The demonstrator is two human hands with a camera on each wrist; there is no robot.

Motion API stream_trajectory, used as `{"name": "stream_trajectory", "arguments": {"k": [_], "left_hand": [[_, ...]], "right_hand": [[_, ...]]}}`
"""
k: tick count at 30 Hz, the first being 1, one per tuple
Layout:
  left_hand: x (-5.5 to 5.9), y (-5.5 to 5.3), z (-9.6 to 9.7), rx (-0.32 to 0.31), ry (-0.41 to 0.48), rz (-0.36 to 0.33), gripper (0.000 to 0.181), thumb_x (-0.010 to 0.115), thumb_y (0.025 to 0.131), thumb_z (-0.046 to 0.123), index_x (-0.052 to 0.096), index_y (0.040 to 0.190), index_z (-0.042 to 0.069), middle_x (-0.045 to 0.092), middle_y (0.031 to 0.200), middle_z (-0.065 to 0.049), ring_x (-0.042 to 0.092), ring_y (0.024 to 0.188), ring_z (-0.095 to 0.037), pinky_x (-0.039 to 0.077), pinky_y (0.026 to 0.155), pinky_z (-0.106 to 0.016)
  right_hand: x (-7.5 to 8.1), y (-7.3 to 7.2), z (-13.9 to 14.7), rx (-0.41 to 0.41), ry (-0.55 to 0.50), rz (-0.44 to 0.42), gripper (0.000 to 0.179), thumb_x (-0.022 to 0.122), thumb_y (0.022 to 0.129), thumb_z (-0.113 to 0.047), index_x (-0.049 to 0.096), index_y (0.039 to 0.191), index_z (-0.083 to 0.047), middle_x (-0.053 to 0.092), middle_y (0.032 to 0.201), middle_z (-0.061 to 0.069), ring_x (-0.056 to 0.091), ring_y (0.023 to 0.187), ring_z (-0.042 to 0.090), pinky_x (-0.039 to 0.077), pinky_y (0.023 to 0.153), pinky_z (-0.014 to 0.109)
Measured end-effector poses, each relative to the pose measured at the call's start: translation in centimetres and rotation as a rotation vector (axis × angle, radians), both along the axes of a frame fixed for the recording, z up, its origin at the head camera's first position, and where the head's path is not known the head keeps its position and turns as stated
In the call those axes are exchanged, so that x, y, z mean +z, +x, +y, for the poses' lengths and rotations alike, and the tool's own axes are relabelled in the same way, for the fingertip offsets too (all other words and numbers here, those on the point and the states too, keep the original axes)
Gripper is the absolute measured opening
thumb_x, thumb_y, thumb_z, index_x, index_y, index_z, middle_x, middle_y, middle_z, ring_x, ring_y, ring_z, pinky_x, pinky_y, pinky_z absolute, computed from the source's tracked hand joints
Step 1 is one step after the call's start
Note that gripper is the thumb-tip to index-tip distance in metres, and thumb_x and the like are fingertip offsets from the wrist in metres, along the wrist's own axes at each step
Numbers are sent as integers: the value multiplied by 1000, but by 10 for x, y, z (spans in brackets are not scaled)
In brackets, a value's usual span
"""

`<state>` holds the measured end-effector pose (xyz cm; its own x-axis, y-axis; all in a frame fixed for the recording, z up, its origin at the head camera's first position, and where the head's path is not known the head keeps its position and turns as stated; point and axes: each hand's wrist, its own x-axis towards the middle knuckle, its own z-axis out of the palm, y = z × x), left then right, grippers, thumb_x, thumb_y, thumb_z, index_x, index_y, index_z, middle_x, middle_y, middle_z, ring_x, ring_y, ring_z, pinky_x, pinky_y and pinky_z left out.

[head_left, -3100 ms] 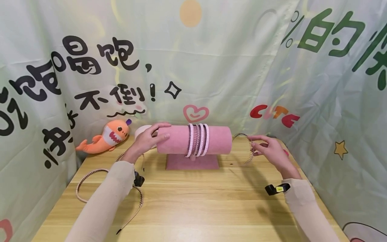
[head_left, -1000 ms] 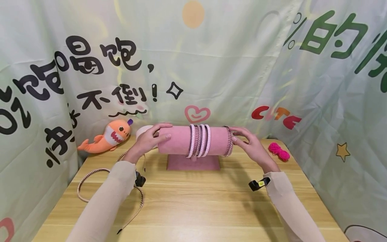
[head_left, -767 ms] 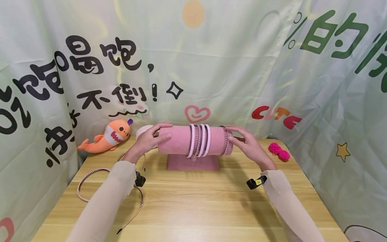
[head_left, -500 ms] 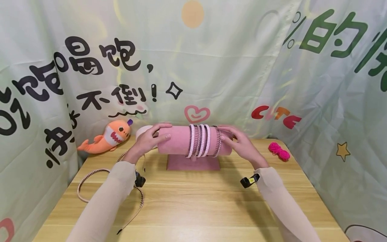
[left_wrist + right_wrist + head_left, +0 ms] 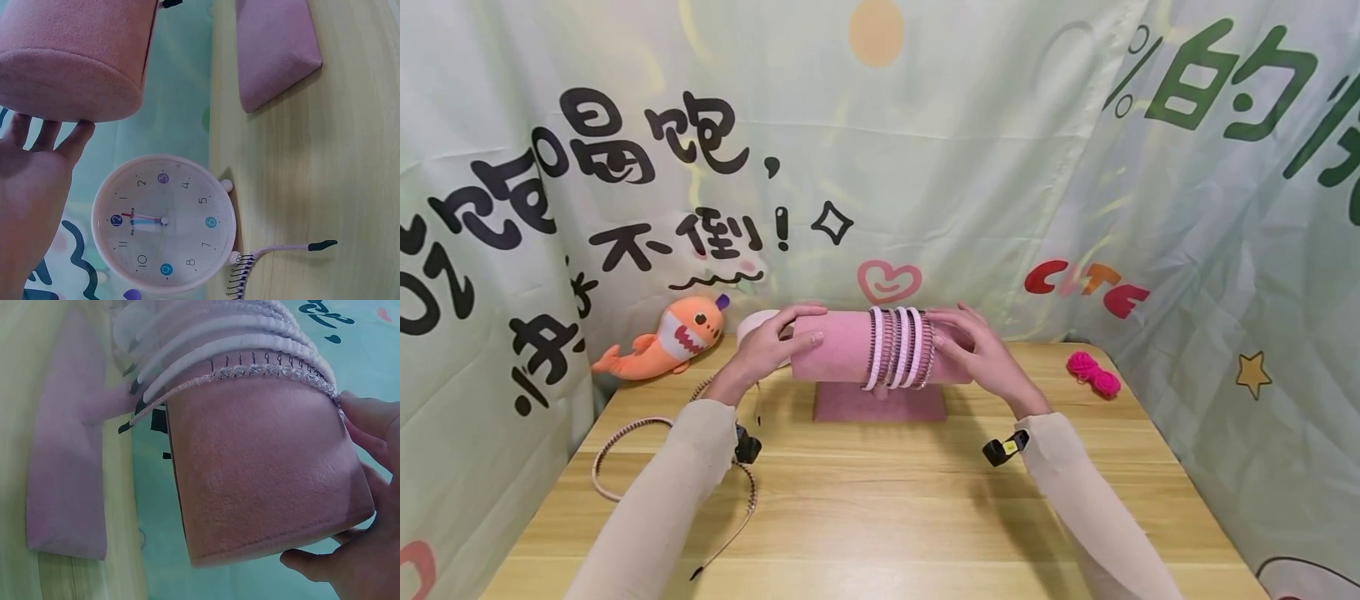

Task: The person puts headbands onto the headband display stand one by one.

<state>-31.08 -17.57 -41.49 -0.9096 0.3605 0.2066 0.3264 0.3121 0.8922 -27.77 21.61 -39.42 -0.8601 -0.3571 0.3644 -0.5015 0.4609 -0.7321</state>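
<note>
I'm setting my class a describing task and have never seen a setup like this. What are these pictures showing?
No machine here: a person works with bare hands. The wide pictures come from a head camera; the close ones come from wrist cameras. The left hand grips one end of a pink roll on a stand. Headbands arch over it, and the right hand holds a silvery headband at the row's end. On the wooden table are a round clock, an orange plush toy, pink yarn and at least one loose headband.
</note>
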Motion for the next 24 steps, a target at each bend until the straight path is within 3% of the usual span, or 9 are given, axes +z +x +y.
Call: {"name": "stream_trajectory", "arguments": {"k": [12, 19, 24], "left_hand": [[1, 1, 1, 7, -2, -10, 50, 76, 101, 50, 64, 148, 35, 51, 166, 12, 42, 159, -26, 35, 131, -57], [2, 1, 2, 2, -2, -2, 49, 76, 102, 49, 64, 148, 35, 51, 165, 11, 45, 157, -27, 39, 129, -56], [1, 1, 2, -2, 5, 1, 50, 76, 103, 46, 64, 149, 32, 50, 167, 8, 44, 158, -28, 38, 130, -57]], "right_hand": [[-1, 2, -2, -12, -5, 14, 41, 68, 109, -20, 65, 150, -15, 57, 162, 11, 15, 169, 38, 6, 136, 68], [-6, 0, 6, -34, -146, -66, 44, 66, 111, -25, 62, 153, -15, 44, 171, 6, 28, 166, 29, 21, 136, 60], [-18, -7, 14, -69, -192, -118, 53, 67, 110, -31, 54, 161, -19, 39, 174, -1, 29, 165, 30, 25, 132, 67]]}}
